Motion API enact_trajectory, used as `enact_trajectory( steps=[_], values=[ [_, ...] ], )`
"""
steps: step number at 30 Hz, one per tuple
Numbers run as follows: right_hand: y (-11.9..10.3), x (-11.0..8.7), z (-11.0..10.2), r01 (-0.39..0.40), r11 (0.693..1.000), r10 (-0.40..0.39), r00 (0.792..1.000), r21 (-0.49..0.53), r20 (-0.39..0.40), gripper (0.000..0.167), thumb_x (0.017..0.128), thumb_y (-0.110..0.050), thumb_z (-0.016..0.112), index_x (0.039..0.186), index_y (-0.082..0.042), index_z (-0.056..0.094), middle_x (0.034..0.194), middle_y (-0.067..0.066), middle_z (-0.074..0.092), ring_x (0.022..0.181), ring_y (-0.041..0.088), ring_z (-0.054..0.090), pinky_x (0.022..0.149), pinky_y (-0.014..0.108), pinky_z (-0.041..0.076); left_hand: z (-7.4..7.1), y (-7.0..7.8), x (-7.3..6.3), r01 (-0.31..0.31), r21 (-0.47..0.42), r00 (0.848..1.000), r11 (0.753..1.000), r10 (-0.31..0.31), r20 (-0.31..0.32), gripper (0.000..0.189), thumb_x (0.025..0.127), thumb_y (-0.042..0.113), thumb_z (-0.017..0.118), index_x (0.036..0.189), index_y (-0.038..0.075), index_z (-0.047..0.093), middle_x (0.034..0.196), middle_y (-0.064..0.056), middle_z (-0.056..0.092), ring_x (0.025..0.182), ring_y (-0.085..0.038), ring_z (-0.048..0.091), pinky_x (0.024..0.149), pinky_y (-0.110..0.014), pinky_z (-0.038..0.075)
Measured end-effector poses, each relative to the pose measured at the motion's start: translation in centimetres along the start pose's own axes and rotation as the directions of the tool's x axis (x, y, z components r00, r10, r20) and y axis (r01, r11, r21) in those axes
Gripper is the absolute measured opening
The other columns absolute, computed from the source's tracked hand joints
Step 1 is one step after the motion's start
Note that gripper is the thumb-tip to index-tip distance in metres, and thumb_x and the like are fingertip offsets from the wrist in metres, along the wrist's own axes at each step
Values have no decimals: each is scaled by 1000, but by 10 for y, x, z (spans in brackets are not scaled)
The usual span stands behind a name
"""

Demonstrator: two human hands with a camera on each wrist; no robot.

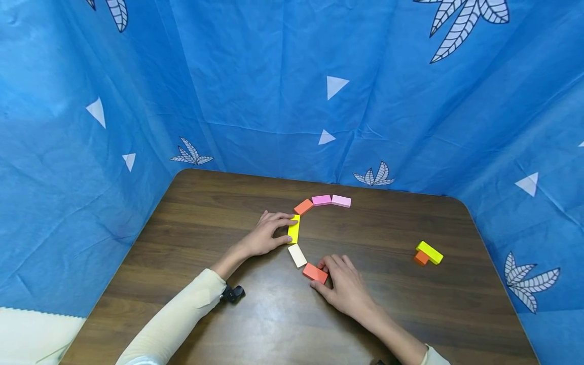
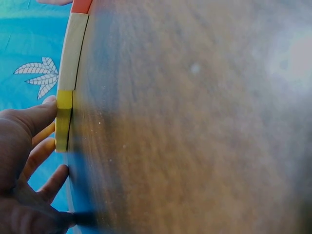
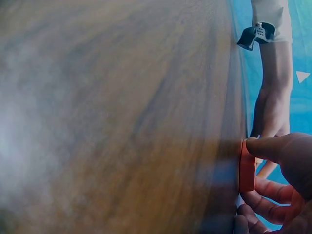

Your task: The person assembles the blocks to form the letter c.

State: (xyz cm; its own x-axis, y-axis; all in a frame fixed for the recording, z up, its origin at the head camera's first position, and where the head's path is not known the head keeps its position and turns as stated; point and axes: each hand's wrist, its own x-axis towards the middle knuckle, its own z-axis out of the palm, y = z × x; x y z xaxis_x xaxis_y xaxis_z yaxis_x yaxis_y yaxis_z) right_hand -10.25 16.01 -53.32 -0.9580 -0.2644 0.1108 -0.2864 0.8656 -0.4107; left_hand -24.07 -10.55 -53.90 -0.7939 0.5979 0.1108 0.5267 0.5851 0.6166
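Note:
Several small wooden blocks form a curved row on the table. My left hand (image 1: 264, 235) pinches a yellow block (image 1: 294, 230) in the row, thumb at its near end and fingers toward its far end. At the near end of the curve, my right hand (image 1: 347, 286) holds a red block (image 1: 315, 272) between thumb and fingers. Between these two lies a cream block (image 1: 297, 256). Beyond the yellow block the row continues with an orange block (image 1: 303, 207), a pink block (image 1: 321, 200) and a light pink block (image 1: 341, 201). The right wrist view shows the red block (image 3: 247, 168) flat on the table.
Over to the right, another yellow block (image 1: 430, 252) lies against or over an orange block (image 1: 421, 258); I cannot tell which. The brown wooden table (image 1: 219, 197) has rounded far corners. Blue patterned cloth (image 1: 255, 101) hangs behind it and at both sides.

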Motion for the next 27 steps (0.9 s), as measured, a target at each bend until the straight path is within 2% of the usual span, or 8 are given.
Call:
enact_trajectory(
  steps=[6,12,16,22,27],
  values=[
    [0,1,-4,-1,999,0,1000,47,18,40,85,-43,92,112,-22,70,102,-12,66,91,7,48,80,27,46,-1,1,1,-1,-7,1000,1000,1,-1,51,102,28,77,150,15,65,161,-5,57,155,-34,45,134,-74,8],
    [13,6,-20,-50,995,44,997,92,69,41,92,-45,85,120,-19,72,110,-6,69,100,11,55,93,38,52,-2,1,1,-6,1,1000,1000,6,1,51,102,28,77,150,15,65,161,-5,57,153,-35,46,134,-74,8],
    [36,9,-37,-88,994,85,995,68,44,42,96,-46,81,123,-16,72,114,0,71,103,16,61,95,44,55,-2,1,1,-12,2,1000,1000,12,2,51,102,27,77,150,14,65,161,-6,57,153,-36,46,133,-75,9],
    [79,8,-69,-157,985,158,987,66,-10,49,101,-46,76,132,-9,68,125,13,71,112,32,66,99,58,57,-3,1,0,-5,-12,1000,1000,6,14,53,102,27,76,152,14,64,162,-6,57,155,-37,44,133,-76,8],
    [112,2,-87,-207,976,211,976,70,-54,48,104,-42,72,132,-3,67,129,22,69,116,41,64,100,64,54,1,-3,-1,-47,-31,999,998,47,-15,51,103,28,75,150,13,65,160,-9,58,152,-38,45,131,-78,9]
  ],
)
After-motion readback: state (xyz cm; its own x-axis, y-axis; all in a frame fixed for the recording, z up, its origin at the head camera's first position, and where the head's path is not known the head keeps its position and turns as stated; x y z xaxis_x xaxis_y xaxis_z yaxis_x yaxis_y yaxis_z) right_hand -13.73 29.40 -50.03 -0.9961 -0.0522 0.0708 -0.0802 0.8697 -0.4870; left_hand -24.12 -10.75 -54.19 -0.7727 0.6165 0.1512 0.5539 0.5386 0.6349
